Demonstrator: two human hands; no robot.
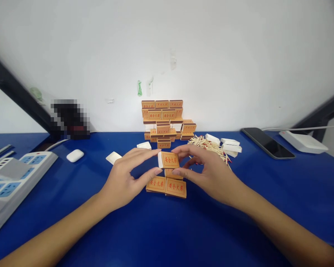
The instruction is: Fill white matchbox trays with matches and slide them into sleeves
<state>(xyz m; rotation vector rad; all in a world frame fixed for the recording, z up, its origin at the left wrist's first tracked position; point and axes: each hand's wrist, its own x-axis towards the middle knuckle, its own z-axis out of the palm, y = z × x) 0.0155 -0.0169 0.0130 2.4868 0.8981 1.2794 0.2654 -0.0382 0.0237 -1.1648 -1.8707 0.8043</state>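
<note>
Between my two hands is a matchbox (170, 160), its orange sleeve facing up and the white inner tray sticking out on the left. My left hand (129, 174) pinches the tray end between thumb and fingers. The right end of the sleeve is gripped by my right hand (204, 168). Below it, on the table, lie more matchboxes (176, 188), two side by side and one just behind, partly covered. Farther back, against the wall, stands a stacked structure of matchboxes (163, 118), some flat and some on edge.
A heap of loose matches (208, 146) lies right of the stack, beside several white trays (231, 146). Another white tray (114, 158) is at left. A power strip (22, 178) and an earbud case (75, 155) sit left; a phone (267, 142) and a white box (303, 141) sit right.
</note>
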